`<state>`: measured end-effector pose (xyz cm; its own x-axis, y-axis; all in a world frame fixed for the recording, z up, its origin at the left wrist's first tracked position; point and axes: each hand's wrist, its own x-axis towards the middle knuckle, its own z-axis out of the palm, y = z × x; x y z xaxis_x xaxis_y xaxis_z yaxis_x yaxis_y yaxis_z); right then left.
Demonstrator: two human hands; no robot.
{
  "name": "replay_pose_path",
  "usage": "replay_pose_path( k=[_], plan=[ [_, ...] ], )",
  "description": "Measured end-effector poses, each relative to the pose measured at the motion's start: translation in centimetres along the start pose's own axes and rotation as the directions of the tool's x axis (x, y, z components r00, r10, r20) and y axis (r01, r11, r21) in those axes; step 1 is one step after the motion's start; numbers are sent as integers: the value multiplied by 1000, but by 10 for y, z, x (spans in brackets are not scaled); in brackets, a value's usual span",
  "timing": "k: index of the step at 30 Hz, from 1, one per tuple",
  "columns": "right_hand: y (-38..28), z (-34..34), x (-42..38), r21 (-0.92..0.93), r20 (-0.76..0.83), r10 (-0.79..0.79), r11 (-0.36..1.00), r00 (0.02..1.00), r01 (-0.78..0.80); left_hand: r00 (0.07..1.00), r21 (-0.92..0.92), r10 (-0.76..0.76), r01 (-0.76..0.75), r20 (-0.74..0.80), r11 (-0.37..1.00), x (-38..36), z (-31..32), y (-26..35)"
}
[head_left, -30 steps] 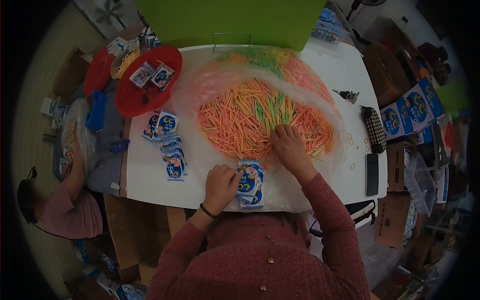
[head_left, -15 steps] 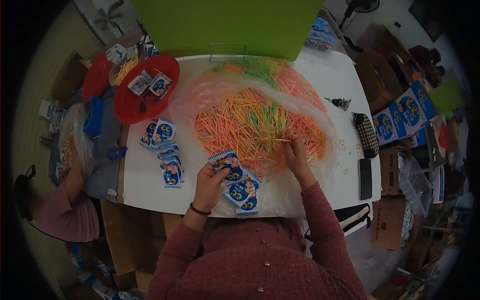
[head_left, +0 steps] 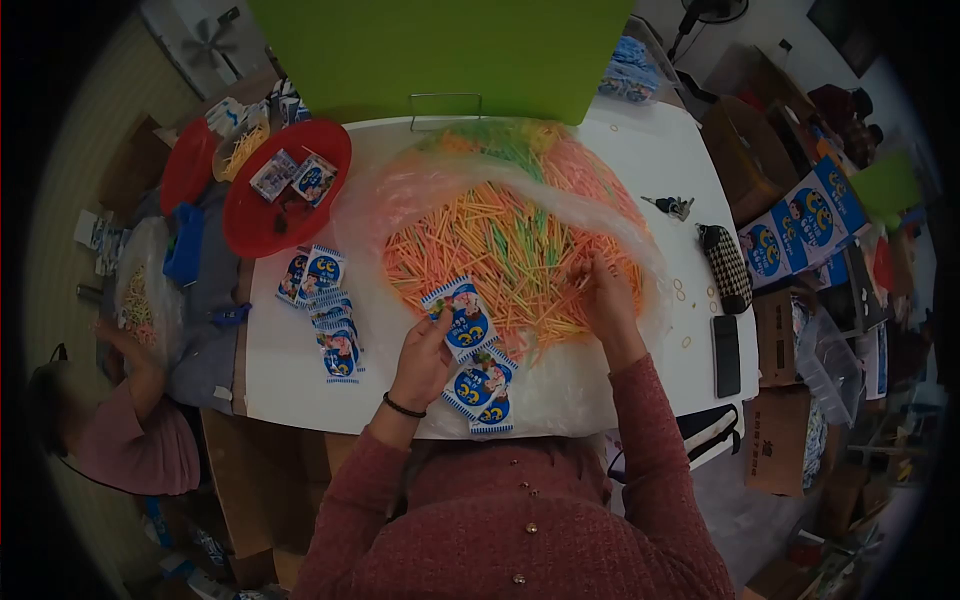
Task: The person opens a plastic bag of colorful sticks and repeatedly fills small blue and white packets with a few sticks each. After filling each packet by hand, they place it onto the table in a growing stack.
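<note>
My left hand (head_left: 424,360) pinches a blue and white printed packet (head_left: 463,318) by its left edge. Below it, more printed packets (head_left: 480,386) lie overlapping near the table's front edge. My right hand (head_left: 611,300) is over the right part of a heap of thin coloured sticks (head_left: 490,245), fingers drawn together; what they hold, if anything, is too small to make out. A clear plastic bag (head_left: 400,190) surrounds the heap. Left of it, a column of similar packets (head_left: 335,330) lies on the white table (head_left: 290,385).
A red basin (head_left: 255,215) with packets stands at the back left, a green panel (head_left: 430,50) behind the table. Keys (head_left: 675,207), rubber bands, a checkered pouch (head_left: 724,268) and a phone (head_left: 727,357) lie right. A co-worker (head_left: 140,430) sits left.
The packet in my left hand has been raised and shows more of its front. My right hand has moved slightly right, and the sticks at its fingertips no longer show clearly. The co-worker's arm has moved.
</note>
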<state>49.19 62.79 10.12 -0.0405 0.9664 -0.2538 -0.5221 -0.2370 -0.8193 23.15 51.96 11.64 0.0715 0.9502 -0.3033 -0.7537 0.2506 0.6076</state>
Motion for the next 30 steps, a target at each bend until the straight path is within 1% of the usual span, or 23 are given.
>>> replay_pose_path(
  k=[1,2,4,5,6,7,8,10,11,12,13,14,16,17,19,20,21,22,23,25,26,28,30],
  plan=[
    [-2,0,2,171,29,44,984,999,-48,1000,33,4,-5,21,999,2,-3,0],
    [0,0,2,171,31,43,984,999,-47,1000,33,6,-7,22,999,4,-4,-1],
    [10,-2,-1,-31,-66,-193,981,979,191,999,7,17,-17,36,1000,5,-4,-3],
    [14,-5,-5,-32,-65,-188,982,980,186,999,6,18,-18,31,1000,5,-4,-5],
    [16,-10,-11,-294,40,-154,942,987,159,1000,11,26,-26,12,1000,7,-3,-6],
    [19,-13,-13,-535,134,-96,831,986,153,999,17,35,-35,-4,999,8,-2,-7],
    [25,-17,-11,-535,135,-94,831,986,153,999,17,36,-35,-6,999,10,0,-7],
    [34,-19,-9,-647,321,-289,628,902,431,998,-33,17,-19,-53,999,10,6,-7],
    [34,-23,-9,-649,319,-287,629,903,429,998,-34,15,-17,-55,999,10,4,-9],
    [21,-14,-12,-468,144,-211,846,967,254,1000,-13,6,-7,-7,1000,11,3,-11],
    [11,-5,-13,-218,-3,-79,973,997,77,999,7,1,-1,40,1000,14,1,-12],
    [6,-2,-12,-220,1,-76,973,997,75,999,5,4,-5,36,1000,15,0,-14],
    [0,-1,-12,106,44,-35,994,998,31,997,138,15,-25,71,990,15,-1,-18],
    [0,-9,-9,104,45,-32,994,998,27,998,136,16,-25,69,990,15,-2,-19],
    [1,-22,-3,162,237,90,978,967,-131,1000,145,-17,13,24,989,16,0,-19],
    [2,-28,0,162,236,90,978,968,-130,1000,145,-18,14,24,989,16,1,-18],
    [-2,-25,0,-388,165,4,920,986,61,999,85,-30,27,29,996,14,4,-15],
    [-6,-22,-1,-819,151,-106,543,983,184,999,25,-41,40,33,999,13,6,-12],
    [-10,-21,-3,-820,148,-105,543,983,181,998,24,-44,44,33,999,10,9,-9],
    [-21,-15,-9,-981,185,-163,20,969,191,999,-33,-41,41,13,999,6,14,-4],
    [-26,-10,-13,-982,183,-161,19,970,189,999,-35,-43,43,12,998,6,13,-4],
    [-30,11,-27,-973,212,-134,-121,968,197,997,-11,-70,70,16,997,6,10,-3],
    [-17,20,-36,-969,213,-122,-156,969,193,995,7,-89,88,36,996,8,3,-6]
  ],
)
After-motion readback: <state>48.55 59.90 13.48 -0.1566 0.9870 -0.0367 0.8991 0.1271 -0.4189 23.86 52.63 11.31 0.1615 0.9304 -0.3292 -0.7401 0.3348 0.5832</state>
